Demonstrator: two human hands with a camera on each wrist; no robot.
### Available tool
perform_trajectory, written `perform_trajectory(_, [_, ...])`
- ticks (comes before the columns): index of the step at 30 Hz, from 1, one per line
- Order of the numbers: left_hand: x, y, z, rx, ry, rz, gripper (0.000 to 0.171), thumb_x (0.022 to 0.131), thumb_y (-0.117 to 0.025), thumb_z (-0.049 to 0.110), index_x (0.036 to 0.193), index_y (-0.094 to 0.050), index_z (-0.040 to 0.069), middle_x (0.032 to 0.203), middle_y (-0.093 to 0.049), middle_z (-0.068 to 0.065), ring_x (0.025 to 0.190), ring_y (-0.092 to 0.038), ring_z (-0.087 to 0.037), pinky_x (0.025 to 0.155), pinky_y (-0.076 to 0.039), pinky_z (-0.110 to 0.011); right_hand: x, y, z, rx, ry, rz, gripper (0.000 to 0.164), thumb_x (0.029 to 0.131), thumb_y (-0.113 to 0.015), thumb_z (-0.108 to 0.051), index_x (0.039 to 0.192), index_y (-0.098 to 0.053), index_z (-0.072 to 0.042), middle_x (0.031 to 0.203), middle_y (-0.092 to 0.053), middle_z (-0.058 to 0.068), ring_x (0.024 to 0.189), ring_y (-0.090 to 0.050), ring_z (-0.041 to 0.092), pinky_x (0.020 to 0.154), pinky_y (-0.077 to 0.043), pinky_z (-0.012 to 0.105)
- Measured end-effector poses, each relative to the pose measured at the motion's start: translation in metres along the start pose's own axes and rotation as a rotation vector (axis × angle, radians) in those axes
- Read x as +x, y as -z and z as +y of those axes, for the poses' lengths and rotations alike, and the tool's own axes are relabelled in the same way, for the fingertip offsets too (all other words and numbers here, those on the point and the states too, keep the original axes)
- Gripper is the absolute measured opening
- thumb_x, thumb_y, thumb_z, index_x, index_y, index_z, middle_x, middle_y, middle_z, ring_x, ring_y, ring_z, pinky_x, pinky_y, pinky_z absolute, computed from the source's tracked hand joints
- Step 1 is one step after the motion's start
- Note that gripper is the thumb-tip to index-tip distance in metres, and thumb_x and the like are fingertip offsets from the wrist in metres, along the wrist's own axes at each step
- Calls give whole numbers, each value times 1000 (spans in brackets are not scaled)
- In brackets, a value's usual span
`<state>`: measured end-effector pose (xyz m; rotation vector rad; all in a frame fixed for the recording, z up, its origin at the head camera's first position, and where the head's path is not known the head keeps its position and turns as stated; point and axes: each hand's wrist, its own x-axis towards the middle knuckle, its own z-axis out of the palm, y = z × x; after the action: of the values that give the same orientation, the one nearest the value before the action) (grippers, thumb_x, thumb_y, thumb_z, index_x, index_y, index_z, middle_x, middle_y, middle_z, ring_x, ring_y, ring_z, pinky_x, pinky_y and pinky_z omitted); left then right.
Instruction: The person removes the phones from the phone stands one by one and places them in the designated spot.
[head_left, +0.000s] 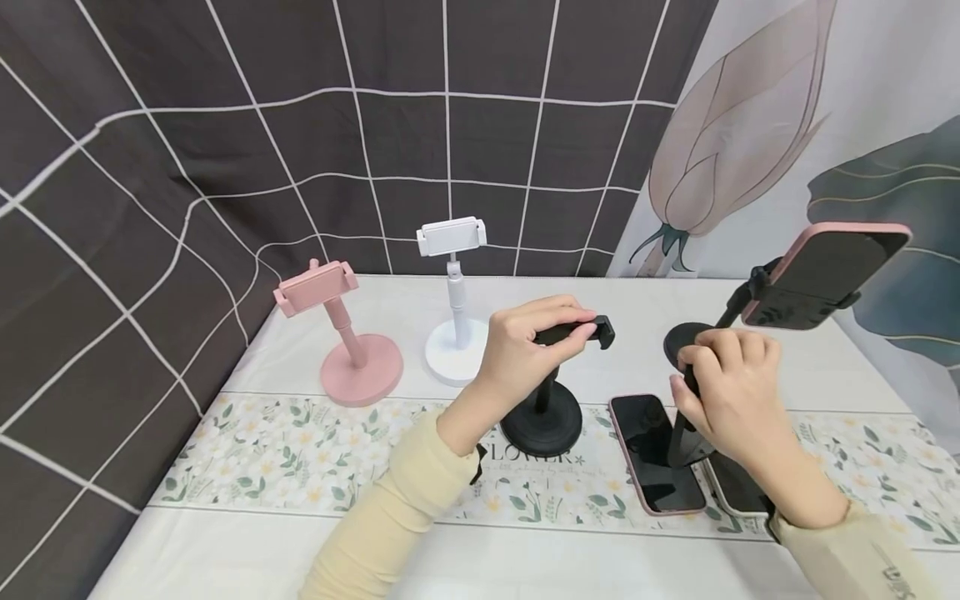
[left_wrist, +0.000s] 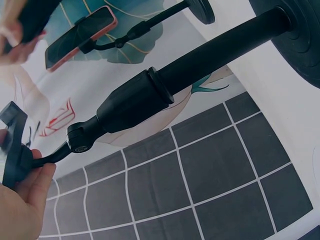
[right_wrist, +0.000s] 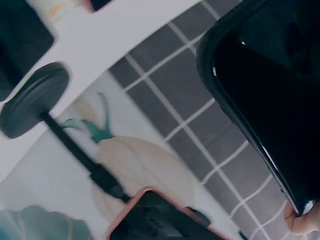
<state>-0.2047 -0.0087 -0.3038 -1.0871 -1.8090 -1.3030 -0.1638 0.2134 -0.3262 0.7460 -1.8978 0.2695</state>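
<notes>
My left hand (head_left: 525,346) pinches the black clamp head of a black phone stand (head_left: 543,423), whose round base is on the table. In the left wrist view, the stand's post (left_wrist: 220,52) runs from base to joint, and the left hand (left_wrist: 22,212) has fingers behind the clamp. My right hand (head_left: 735,392) grips a dark phone (head_left: 684,442), seen nearly edge-on above the table phones. The right wrist view shows this phone's glossy face (right_wrist: 270,95), with a fingertip at its lower edge. Behind it, a pink-edged phone (head_left: 832,267) sits in another black stand (head_left: 682,337).
A pink-framed phone (head_left: 645,433) and a light-edged phone (head_left: 738,483) lie below my right hand. To the left stand a pink phone stand (head_left: 363,375) and a white one (head_left: 450,362), both with bare holders. A grid-patterned dark cloth (head_left: 397,137) hangs behind the table.
</notes>
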Motion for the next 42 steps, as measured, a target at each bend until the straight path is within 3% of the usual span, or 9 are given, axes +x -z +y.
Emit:
perform_trajectory(7, [2,0,1,22,8,-37,12,78,-65,8,87,-71,3,83,-71,-10,80,-56,1,67,-51,-15,-24,4,29,-123,-23,-154,39,92,-33,-31,80,-49,2,79,-47,24,71,-38,45,54,-26,60])
perform_trajectory(16, [-2,0,0,19,12,-5,11,77,-65,9,85,-72,3,82,-71,-10,78,-56,1,64,-54,-20,-51,13,56,-195,-118,-363,44,94,-22,-37,83,-42,1,82,-40,23,68,-32,42,51,-25,62])
perform_trajectory(22, [-2,0,1,2,16,10,11,76,-66,8,84,-72,3,81,-71,-11,78,-56,1,64,-53,-18,-67,21,74,-156,-232,-669,18,85,-47,-21,84,-40,-5,84,-39,18,74,-32,38,55,-26,59])
perform_trajectory(27, [-2,-1,1,-9,14,7,10,76,-66,7,83,-71,2,80,-71,-11,77,-56,0,63,-53,-19,-81,26,87,-152,-244,-838,20,79,-58,-13,83,-40,-6,82,-38,13,74,-34,37,57,-28,60])
perform_trajectory(33, [-1,0,1,-9,10,7,11,76,-66,7,83,-71,2,81,-71,-11,77,-56,0,60,-55,-24,-93,30,106,-148,-258,-918,16,79,-55,-14,83,-41,-5,81,-39,15,75,-34,37,55,-29,63])
perform_trajectory(42, [-2,-1,1,-11,18,7,11,76,-66,8,84,-71,2,81,-71,-11,75,-56,1,61,-51,-15,-110,32,122,-151,-279,-993,16,78,-54,-15,79,-41,-6,78,-39,13,73,-37,35,51,-29,57])
